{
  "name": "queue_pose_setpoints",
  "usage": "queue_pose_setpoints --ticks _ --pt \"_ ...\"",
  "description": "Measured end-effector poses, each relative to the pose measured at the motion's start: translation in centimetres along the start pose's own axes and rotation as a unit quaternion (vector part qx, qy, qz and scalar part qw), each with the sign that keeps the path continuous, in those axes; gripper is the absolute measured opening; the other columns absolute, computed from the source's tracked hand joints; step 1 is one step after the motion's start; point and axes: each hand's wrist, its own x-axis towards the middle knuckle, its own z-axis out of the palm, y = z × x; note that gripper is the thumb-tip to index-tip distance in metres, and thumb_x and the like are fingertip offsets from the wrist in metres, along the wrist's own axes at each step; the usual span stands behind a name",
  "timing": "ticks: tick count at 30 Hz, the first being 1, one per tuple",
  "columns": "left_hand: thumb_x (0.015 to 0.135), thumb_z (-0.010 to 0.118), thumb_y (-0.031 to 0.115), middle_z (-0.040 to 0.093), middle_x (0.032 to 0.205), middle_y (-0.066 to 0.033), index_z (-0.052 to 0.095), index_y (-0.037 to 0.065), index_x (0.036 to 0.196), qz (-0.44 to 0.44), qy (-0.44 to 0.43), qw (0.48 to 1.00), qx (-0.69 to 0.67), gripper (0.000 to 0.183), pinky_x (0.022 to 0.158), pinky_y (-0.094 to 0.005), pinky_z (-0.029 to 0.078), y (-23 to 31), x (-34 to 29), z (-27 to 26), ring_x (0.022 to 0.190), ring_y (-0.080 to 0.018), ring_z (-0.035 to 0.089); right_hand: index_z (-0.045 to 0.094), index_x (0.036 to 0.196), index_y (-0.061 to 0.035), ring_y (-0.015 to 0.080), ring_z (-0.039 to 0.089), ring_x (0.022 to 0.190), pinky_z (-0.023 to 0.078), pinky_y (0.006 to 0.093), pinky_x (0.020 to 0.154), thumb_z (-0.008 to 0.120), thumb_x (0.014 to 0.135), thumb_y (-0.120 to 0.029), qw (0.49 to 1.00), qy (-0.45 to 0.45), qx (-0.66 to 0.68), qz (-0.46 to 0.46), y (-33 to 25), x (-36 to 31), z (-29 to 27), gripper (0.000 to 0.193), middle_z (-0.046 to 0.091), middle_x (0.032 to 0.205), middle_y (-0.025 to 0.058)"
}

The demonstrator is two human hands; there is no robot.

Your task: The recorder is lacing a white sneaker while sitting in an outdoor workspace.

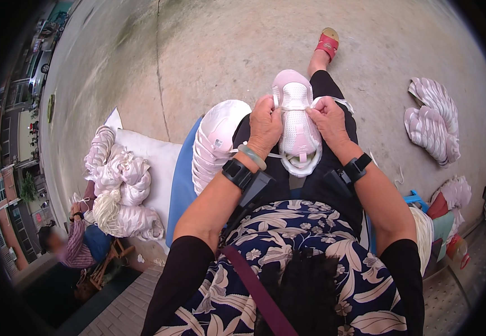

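1. Head view: a concrete floor spreads across the upper half; a seated co-worker is at the lower left.
2. Black trousers cover the person's legs, one stretched forward to a red sandal; a patterned blouse shows below.
3. White sheeting lies to the left, with tied pink-and-white bundles on and beside it; similar bundles rest on the floor at the right.
4. Nested shoe uppers form a curved stack just left of the lap, beside a blue surface.
5. One pink-and-white shoe upper is over the lap, between the hands, its toe pointing away from the body.
6. Left hand: fingers closed in a pinch on a white lace at the upper's left edge; right hand: thumb and fingers likewise pinched together on the lace at the right edge.
7. Black wristbands circle both wrists; a pale bangle sits on the left one.
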Motion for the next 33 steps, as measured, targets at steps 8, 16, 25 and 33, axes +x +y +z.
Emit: queue_pose_setpoints --ticks 8,16,25,33 --pt "0.075 0.052 0.005 0.055 0.090 -0.0211 0.052 -0.003 0.086 0.012 -0.012 1.000 0.005 0.014 0.074 -0.0391 0.044 -0.2 0.9 0.1 0.083 -0.0369 0.053 0.051 0.077 -0.0026 0.0089 0.049 0.057 0.044 0.0250 0.054 0.066 0.073 -0.012 0.999 -0.024 0.035 0.006 0.0 -0.3 -0.2 0.019 0.052 0.062 0.0026" --pt "0.073 0.058 0.006 0.055 0.086 -0.0153 0.051 -0.002 0.081 0.188 -0.006 0.978 0.091 0.013 0.068 -0.0329 0.045 -0.8 1.9 0.5 0.075 -0.0290 0.054 0.050 0.079 -0.0022 0.0094 0.050 0.057 0.044 0.0239 0.055 0.062 0.074 -0.009 1.000 -0.022 0.017 -0.005 0.2 -0.3 -0.2 0.015 0.053 0.063 0.0036" --pt "0.072 0.067 0.015 0.056 0.079 -0.0149 0.051 0.000 0.094 0.040 0.040 0.997 0.060 0.031 0.064 -0.0338 0.047 1.6 -0.5 -0.6 0.071 -0.0267 0.055 0.055 0.090 -0.0031 0.0136 0.052 0.057 0.045 0.0267 0.057 0.056 0.076 -0.004 0.996 0.032 0.002 -0.078 -2.0 -1.8 -1.0 0.014 0.053 0.066 0.0072" --pt "0.072 0.068 0.022 0.059 0.084 -0.0190 0.053 0.000 0.103 0.119 -0.030 0.986 0.113 0.041 0.068 -0.0359 0.047 1.9 -1.8 -1.4 0.078 -0.0319 0.059 0.060 0.088 -0.0068 0.0256 0.057 0.065 0.044 0.0340 0.059 0.058 0.071 -0.006 0.949 0.008 -0.138 -0.282 -4.4 -0.9 -0.6 0.016 0.055 0.074 0.0089"
